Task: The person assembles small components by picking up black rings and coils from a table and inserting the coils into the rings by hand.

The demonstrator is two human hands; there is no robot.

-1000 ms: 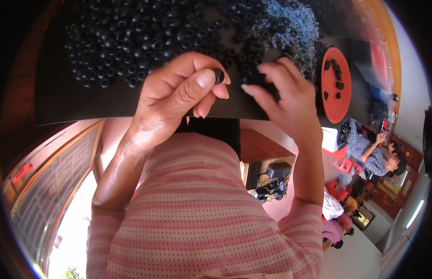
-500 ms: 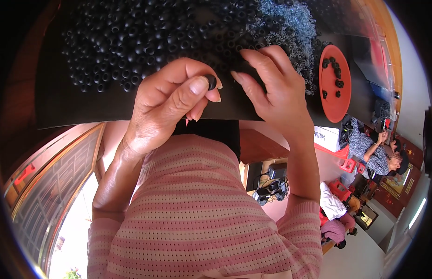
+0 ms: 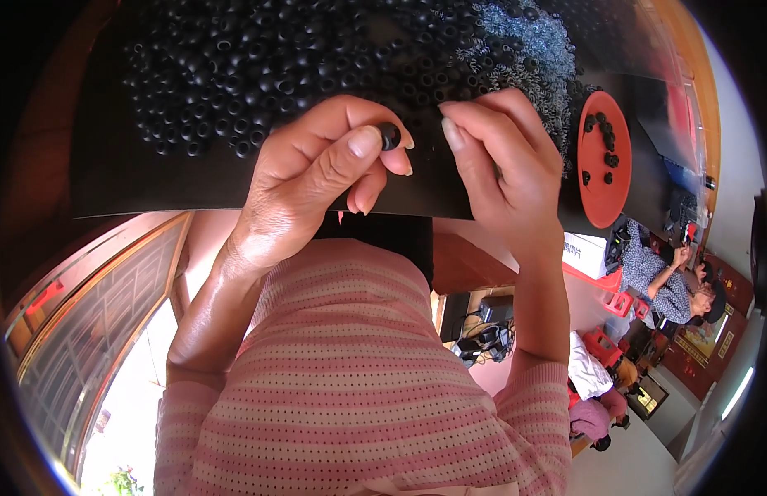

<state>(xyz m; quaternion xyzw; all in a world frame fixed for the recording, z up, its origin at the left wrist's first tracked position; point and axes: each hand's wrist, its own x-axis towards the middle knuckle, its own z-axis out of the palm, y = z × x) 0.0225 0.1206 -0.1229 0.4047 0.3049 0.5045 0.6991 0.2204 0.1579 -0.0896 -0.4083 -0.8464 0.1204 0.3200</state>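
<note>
Between the thumb and fingers of my left hand (image 3: 317, 165) is a small round black plastic piece (image 3: 389, 136) with a hole in it. My right hand (image 3: 507, 153) hovers just to its right, thumb and forefinger tips nearly together; anything between them is too small to make out. Beyond both hands spreads a heap of hollow black plastic pieces (image 3: 259, 62) like the held one. A pile of small shiny metal springs (image 3: 536, 50) lies behind my right hand. On the right, an orange-red oval plate (image 3: 602, 198) holds several small black pieces (image 3: 609, 140).
Everything lies on a dark table (image 3: 152, 186) whose near edge runs close to my body. Clear plastic sheeting (image 3: 677, 91) borders its right side. Further right, a white box (image 3: 583, 252) stands near another person (image 3: 660, 273). Below are tangled black cables (image 3: 487, 339).
My right hand has drawn back from the heap, and its thumb and forefinger have come closer together. My left hand still holds the black piece. The whole view has shifted slightly.
</note>
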